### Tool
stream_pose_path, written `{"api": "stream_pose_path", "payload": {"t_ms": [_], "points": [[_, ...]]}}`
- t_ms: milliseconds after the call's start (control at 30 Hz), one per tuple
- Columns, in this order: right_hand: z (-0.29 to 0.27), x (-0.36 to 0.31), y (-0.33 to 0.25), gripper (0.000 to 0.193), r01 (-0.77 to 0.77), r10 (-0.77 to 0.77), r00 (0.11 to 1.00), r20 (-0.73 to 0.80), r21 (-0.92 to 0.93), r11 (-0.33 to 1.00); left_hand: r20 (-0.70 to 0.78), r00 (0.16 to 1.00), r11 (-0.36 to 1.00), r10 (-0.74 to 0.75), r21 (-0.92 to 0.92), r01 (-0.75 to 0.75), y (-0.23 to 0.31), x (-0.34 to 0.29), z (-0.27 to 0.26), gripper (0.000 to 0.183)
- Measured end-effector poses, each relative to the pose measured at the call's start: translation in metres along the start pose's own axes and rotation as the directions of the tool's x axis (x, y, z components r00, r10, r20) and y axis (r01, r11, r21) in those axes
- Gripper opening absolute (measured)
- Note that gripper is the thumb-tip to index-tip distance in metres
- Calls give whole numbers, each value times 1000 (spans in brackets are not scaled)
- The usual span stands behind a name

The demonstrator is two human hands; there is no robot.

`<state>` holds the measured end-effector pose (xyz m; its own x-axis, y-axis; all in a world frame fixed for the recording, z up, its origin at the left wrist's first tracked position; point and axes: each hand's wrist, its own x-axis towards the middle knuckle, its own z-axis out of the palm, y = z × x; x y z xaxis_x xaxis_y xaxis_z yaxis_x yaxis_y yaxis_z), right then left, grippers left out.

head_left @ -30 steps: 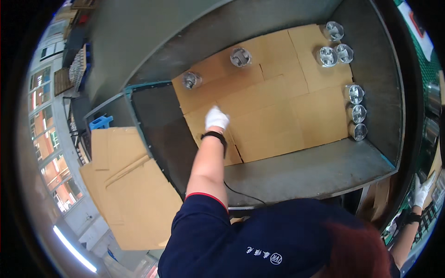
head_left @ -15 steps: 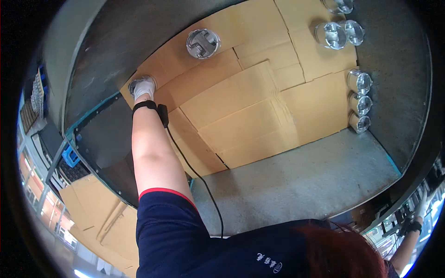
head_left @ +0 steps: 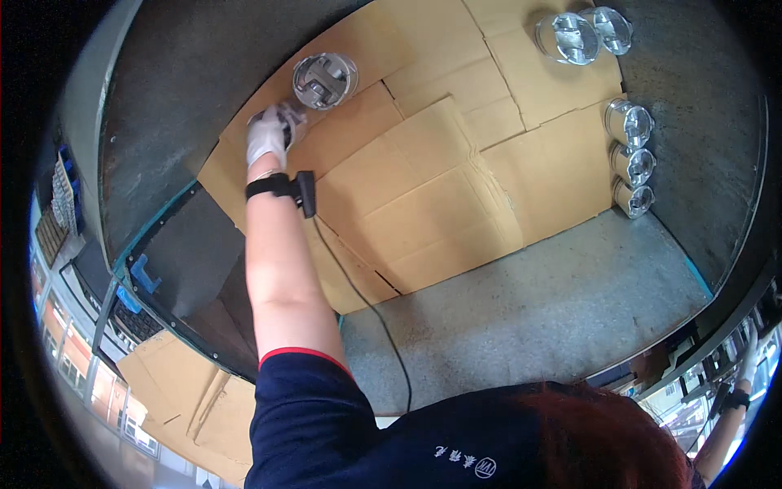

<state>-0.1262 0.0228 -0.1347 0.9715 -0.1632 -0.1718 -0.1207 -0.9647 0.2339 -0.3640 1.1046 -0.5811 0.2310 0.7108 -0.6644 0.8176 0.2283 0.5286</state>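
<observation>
My left hand (head_left: 267, 137), in a white glove, is closed round a shiny metal piston (head_left: 293, 119) at the left edge of the cardboard. Its fingers and palm cover most of that piston. Just beyond it stands another piston (head_left: 325, 81), its hollow underside facing up; the two are close together, and I cannot tell whether they touch. My right hand (head_left: 749, 363), also gloved, is small and blurred at the far right rim, apart from the pistons. Its fingers are not clear enough to read.
Cardboard sheets (head_left: 423, 196) line the grey metal surface (head_left: 521, 310). Several pistons (head_left: 633, 165) stand in a row along the right wall, and two more pistons (head_left: 570, 39) stand at the far right. Dark raised walls (head_left: 692, 98) enclose the area. A black cable (head_left: 366, 301) hangs from my left wristband.
My left hand has moved right and farther in with the piston, bringing it near the standing piston. The view has shifted slightly, and one far-right piston has left the picture.
</observation>
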Motion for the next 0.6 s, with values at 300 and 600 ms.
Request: {"api": "stream_pose_path", "payload": {"t_ms": [300, 600], "points": [[-28, -20, 13, 67, 270, -261, 963, 69, -236, 933, -119, 993, 515, -13, 850, 109, 31, 17, 93, 72], [-34, -45, -4, 74, 277, -271, 961, 58, -160, 947, 354, 873, 588, 336, 645, -488, 51, -146, 225, 73]]}}
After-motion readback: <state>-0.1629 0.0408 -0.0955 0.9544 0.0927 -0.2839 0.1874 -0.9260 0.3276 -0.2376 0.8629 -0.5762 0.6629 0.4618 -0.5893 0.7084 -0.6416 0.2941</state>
